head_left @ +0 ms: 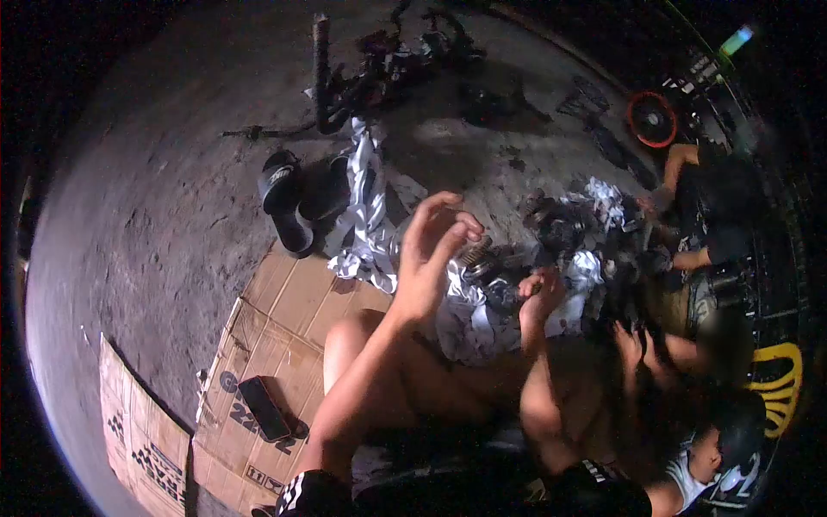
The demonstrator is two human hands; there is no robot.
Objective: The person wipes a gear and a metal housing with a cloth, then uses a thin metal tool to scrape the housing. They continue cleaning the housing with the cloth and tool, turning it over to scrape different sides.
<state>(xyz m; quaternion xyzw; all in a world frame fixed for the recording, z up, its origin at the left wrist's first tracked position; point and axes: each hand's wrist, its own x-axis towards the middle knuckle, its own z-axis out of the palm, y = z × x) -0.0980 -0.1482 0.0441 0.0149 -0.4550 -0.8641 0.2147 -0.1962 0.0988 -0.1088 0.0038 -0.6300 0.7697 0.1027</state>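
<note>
My left hand (428, 250) is raised over the work area, its fingers loosely curved and apart from the thumb, with nothing visible in it. Lower and to the right, my right hand (540, 295) has its fingers curled in; whatever it may hold is too small and dark to make out. Just beyond my hands lies a ribbed, coil-like metal part (475, 252) among dark, greasy parts. Crumpled white cloth strips (369, 215) run along the ground left of my left hand. A dark, round mechanical part (556, 226) sits beyond my right hand.
Flattened cardboard (276, 332) lies at left under a phone (264, 409). Black sandals (289, 207) stand beyond it. A dark mechanical assembly (396, 65) is at the back. Other people's hands (633, 346) and arms (680, 164) reach in from the right, near an orange-rimmed wheel (651, 119).
</note>
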